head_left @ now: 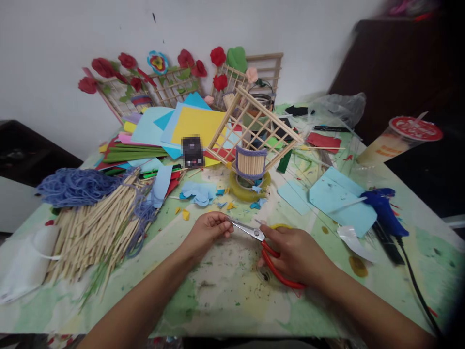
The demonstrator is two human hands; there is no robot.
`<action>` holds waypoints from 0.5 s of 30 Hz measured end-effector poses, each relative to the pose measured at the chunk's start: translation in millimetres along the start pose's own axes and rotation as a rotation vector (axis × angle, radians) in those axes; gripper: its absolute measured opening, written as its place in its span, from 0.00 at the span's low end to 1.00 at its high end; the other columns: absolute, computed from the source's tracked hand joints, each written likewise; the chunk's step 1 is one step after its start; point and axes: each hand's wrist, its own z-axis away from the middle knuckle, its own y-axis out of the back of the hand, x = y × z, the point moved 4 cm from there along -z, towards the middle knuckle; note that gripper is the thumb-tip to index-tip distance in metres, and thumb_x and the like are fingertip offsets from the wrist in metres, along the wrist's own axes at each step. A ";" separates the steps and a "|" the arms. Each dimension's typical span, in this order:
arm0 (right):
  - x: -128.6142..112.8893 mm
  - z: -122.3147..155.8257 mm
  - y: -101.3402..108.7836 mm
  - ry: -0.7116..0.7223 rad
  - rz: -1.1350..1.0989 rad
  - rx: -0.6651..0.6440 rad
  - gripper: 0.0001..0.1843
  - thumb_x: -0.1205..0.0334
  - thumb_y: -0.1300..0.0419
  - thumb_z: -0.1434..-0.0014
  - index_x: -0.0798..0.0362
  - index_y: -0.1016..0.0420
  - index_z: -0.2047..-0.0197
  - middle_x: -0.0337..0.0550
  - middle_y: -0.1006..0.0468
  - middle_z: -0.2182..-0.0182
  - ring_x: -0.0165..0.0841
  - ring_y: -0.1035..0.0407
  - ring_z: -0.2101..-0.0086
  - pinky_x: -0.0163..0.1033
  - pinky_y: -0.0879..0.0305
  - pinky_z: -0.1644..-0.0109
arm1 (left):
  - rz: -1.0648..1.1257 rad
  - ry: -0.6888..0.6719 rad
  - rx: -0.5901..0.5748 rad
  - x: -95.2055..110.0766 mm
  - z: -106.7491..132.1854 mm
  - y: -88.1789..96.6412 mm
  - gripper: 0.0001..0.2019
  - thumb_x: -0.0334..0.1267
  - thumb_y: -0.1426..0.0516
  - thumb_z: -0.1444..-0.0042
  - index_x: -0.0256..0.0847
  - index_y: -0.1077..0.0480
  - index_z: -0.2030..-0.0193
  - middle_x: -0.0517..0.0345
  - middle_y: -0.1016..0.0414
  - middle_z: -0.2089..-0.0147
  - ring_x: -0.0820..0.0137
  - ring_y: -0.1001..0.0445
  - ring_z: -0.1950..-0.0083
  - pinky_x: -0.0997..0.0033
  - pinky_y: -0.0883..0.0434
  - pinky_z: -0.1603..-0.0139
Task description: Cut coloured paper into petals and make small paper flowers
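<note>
Right hand (pixel 296 254): I had it clenched through the red loops of the scissors (pixel 254 232), low over the table (pixel 225 295); the blades pointed left
Left hand (pixel 209 230): fingertips pinched at the blade tips; what they gripped was too small to tell
Left: wooden sticks (pixel 94 228) lay heaped
Right: blue glue gun (pixel 381 208)
Beyond: tape roll (pixel 238 190); tilted lattice frame (pixel 254 121); paper sheets (pixel 196 123)

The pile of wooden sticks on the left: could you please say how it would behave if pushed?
The sticks lie loose, so they would probably scatter and roll rather than move as one. Each looks thin and stiff, likely light. The blue yarn tangled over them might drag along.
</note>
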 end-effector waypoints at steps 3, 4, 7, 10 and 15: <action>0.2 -0.5 2.7 0.012 0.042 0.006 0.33 0.41 0.43 0.46 0.56 0.33 0.45 0.48 0.23 0.70 0.37 0.29 0.70 0.37 0.41 0.70 | -0.066 -0.016 -0.007 0.6 -2.1 2.7 0.12 0.39 0.35 0.58 0.35 0.31 0.71 0.61 0.27 0.77 0.78 0.34 0.79 0.78 0.39 0.75; 0.3 -0.8 3.5 0.014 0.054 0.008 0.32 0.41 0.44 0.46 0.55 0.33 0.45 0.47 0.23 0.69 0.37 0.29 0.69 0.37 0.42 0.70 | -0.092 -0.018 -0.010 0.8 -2.7 3.6 0.11 0.39 0.35 0.57 0.35 0.31 0.71 0.61 0.27 0.77 0.78 0.34 0.79 0.78 0.39 0.76; 0.6 -1.1 4.1 0.008 0.062 0.004 0.31 0.43 0.44 0.45 0.54 0.33 0.45 0.47 0.23 0.69 0.37 0.29 0.69 0.36 0.42 0.70 | -0.146 -0.020 -0.028 1.1 -3.4 5.0 0.10 0.39 0.36 0.56 0.35 0.31 0.71 0.61 0.28 0.77 0.78 0.35 0.79 0.78 0.39 0.76; 0.8 -0.7 3.2 0.004 0.050 0.000 0.31 0.43 0.44 0.46 0.54 0.34 0.44 0.46 0.23 0.69 0.37 0.29 0.69 0.37 0.43 0.70 | -0.163 -0.027 -0.040 1.9 -2.9 5.2 0.10 0.39 0.37 0.55 0.36 0.31 0.71 0.61 0.28 0.77 0.77 0.35 0.78 0.78 0.39 0.76; 1.1 0.1 3.2 0.011 0.050 -0.012 0.30 0.44 0.44 0.45 0.54 0.34 0.44 0.46 0.23 0.70 0.37 0.30 0.70 0.36 0.44 0.70 | -0.177 -0.039 -0.046 4.2 -0.9 4.3 0.10 0.40 0.37 0.54 0.36 0.31 0.72 0.60 0.28 0.77 0.77 0.35 0.78 0.77 0.38 0.77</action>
